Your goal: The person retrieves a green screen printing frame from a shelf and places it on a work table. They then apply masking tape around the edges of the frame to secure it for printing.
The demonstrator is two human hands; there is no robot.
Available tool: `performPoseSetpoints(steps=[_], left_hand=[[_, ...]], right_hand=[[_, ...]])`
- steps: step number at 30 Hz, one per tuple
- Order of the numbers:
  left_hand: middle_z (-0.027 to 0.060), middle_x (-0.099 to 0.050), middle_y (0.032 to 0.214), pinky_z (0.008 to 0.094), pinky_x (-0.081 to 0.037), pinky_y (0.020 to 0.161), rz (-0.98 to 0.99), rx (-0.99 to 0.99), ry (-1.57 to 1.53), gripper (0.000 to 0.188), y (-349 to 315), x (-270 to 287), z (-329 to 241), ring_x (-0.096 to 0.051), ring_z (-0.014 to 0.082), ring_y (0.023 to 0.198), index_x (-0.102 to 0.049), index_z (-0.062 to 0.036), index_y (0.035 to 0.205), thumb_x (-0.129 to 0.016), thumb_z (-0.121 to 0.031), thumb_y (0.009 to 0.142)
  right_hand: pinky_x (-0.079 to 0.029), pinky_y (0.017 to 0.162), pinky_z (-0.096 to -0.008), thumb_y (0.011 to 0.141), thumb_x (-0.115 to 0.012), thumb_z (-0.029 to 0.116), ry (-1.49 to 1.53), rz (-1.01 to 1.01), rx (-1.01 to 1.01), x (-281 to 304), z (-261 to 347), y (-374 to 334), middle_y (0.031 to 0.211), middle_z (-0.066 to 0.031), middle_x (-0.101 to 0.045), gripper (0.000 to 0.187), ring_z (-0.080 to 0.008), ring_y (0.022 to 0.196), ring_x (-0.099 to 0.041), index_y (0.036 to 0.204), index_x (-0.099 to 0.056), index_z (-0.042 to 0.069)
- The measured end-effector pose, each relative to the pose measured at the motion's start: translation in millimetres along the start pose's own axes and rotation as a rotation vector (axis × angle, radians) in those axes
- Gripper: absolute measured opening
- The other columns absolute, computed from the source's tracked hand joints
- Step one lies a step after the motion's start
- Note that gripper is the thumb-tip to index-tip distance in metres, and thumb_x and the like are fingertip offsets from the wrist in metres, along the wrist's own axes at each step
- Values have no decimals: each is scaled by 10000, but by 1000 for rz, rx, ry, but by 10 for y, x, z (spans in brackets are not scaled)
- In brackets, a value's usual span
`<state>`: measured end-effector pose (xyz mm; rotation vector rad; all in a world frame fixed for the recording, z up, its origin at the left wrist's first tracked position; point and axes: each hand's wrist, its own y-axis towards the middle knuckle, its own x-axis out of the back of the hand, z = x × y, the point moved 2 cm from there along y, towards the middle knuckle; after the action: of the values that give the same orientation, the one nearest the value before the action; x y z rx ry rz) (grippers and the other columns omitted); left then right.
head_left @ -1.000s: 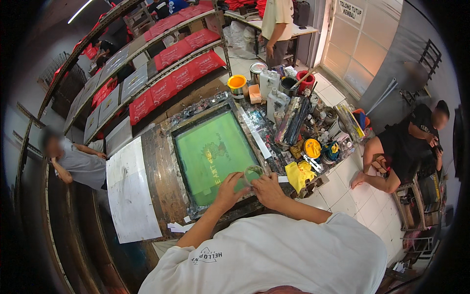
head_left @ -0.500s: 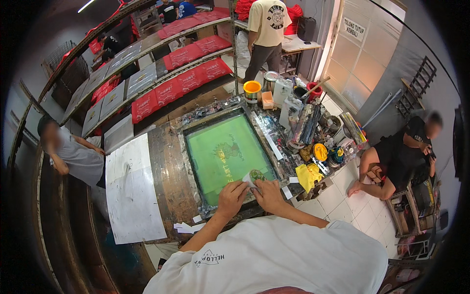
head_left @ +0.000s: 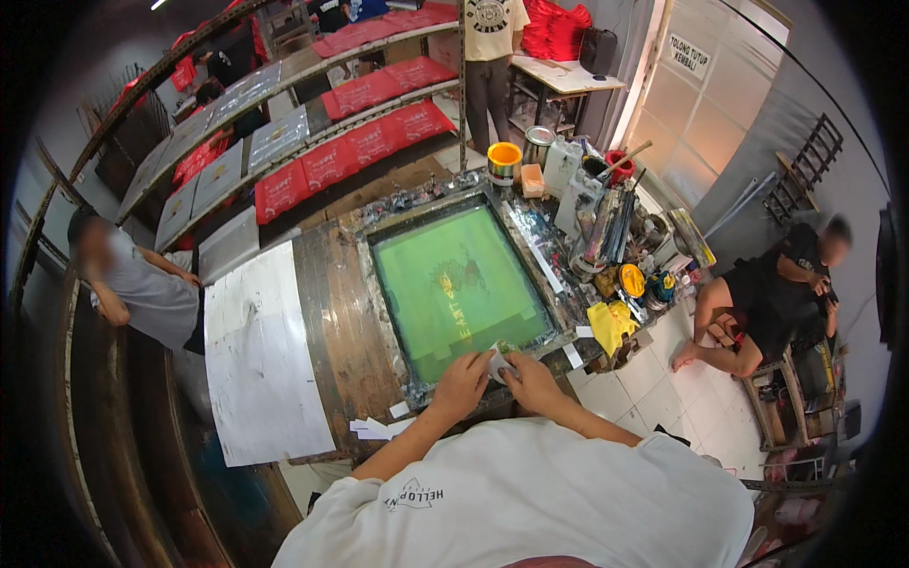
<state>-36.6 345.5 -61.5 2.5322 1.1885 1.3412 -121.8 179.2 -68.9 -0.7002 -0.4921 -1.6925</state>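
A screen-printing frame (head_left: 383, 317) with dark edges lies flat in front of me. Its green mesh (head_left: 412, 284) carries a dark design and yellow lettering. Over the near edge, my left hand (head_left: 462, 385) and my right hand (head_left: 532, 381) are close together, fingers closed. Between their fingertips they pinch a small white piece (head_left: 496, 363), like paper or tape, with a green-patterned bit at its far end. What exactly it is cannot be made out. Small white strips (head_left: 374, 429) lie left of my left wrist.
White sheets (head_left: 260, 369) cover the board at left, where a person (head_left: 151, 284) stands. Racks hold red printed pieces (head_left: 374, 142). Right of the frame are an orange-yellow paint can (head_left: 504, 163), crowded tools and a yellow cloth (head_left: 614, 331). Another person (head_left: 776, 303) sits at right.
My hands have drawn slightly nearer to me and right, still on the white piece; less of its green end shows. The view has shifted a little. The person at the back now faces this way.
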Motion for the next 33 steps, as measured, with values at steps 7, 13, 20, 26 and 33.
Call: performPoseSetpoints(steps=[7,13,20,26,33], left_hand=[[146,-646,1028,463,-530,808,75,1,64,427,39,-30,-119,-642,358,947,-597,-60,1347,-661,-86,925],[153,-635,1005,470,-524,815,111,17,110,452,105,-102,13,-636,362,955,-573,-54,1373,-653,-75,928],[198,-597,1068,474,-517,840,203,129,95,514,267,-128,48,-615,402,967,-524,-47,1430,-630,-42,927],[204,-581,1105,481,-519,833,266,153,13,562,371,-396,87,-605,415,988,-476,-77,1492,-605,-55,946],[207,-573,1096,483,-508,894,259,144,-28,665,660,-476,-44,-594,410,1014,-432,-66,1520,-615,-7,884]], right_hand=[[-497,806,-553,968,-629,215,8,29,-52,75,7,-113,985,-271,-692,257,-485,938,-651,1102,-609,-3],[-498,807,-558,965,-632,203,56,55,-30,31,-55,1,986,-282,-690,251,-488,933,-654,1107,-606,-1],[-508,803,-547,965,-636,230,40,140,52,162,-203,314,1003,-273,-697,282,-478,941,-664,1117,-615,-6],[-518,810,-535,946,-660,246,66,154,44,335,-478,372,965,-271,-696,330,-473,936,-666,1141,-649,-20],[-518,811,-540,934,-667,245,14,173,24,578,-539,455,971,-284,-693,339,-480,928,-666,1141,-650,-24]])
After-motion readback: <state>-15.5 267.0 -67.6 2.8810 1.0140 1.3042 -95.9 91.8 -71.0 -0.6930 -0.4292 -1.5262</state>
